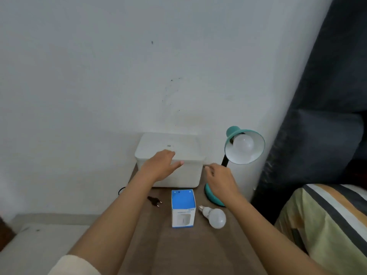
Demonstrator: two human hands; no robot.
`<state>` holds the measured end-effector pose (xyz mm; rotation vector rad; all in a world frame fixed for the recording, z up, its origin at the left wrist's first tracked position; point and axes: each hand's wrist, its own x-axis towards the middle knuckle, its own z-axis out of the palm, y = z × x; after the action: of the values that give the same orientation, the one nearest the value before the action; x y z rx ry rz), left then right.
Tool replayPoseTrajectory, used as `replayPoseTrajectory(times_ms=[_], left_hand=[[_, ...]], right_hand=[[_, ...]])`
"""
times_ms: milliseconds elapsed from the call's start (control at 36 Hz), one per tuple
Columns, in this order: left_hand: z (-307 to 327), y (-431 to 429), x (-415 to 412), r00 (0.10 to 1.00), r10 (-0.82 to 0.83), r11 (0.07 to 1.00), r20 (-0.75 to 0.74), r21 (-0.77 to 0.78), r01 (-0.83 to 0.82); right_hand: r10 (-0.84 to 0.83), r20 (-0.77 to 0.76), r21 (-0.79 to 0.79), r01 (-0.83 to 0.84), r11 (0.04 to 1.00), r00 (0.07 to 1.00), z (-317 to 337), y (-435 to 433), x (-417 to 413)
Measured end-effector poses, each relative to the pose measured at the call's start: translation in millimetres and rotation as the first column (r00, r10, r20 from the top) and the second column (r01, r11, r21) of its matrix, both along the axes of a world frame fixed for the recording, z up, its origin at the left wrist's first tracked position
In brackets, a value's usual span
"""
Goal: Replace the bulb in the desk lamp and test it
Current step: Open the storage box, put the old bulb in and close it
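A teal desk lamp (256,139) stands at the back right of the brown table (178,251), its shade facing me with a white bulb (243,143) screwed in. A loose white bulb (215,217) lies on the table beside a blue and white bulb box (182,208). The lamp's black plug (154,201) lies unplugged on the left. My left hand (158,165) hovers open over the front of a white box. My right hand (218,175) is held above the lamp's base (210,194), fingers loosely curled, holding nothing.
A white lidded storage box (178,143) sits against the wall at the table's back. A dark curtain (327,96) hangs on the right. A bed with striped bedding (327,225) adjoins the table's right side.
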<state>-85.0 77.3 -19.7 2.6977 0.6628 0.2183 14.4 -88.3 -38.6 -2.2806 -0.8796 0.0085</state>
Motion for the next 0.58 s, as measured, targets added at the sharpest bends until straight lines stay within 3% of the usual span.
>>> replayPoseTrajectory(times_ms=[139,278,389,583], left_hand=[[-17.2,52.2,-21.9,0.980,0.193,0.980,0.046,-0.056,-0.190],[-41.4,105.2,-26.2,0.931,0.343,0.916,0.124,-0.264,-0.302],[-58.8,122.1,-22.8,0.927,0.306,0.824,0.218,-0.548,-0.143],[-80.3,127.9,-9.4,0.855,0.375,0.717,0.358,-0.697,-0.023]], right_hand=[[0.025,-0.096,0.049,-0.020,0.999,0.995,-26.5,40.7,21.0],[-0.033,-0.238,0.072,0.052,0.996,0.971,-37.3,75.1,46.2],[-0.051,-0.344,0.107,0.093,0.990,0.938,-39.8,94.2,62.7],[-0.056,-0.494,0.264,0.212,0.941,0.868,-46.4,112.3,72.3]])
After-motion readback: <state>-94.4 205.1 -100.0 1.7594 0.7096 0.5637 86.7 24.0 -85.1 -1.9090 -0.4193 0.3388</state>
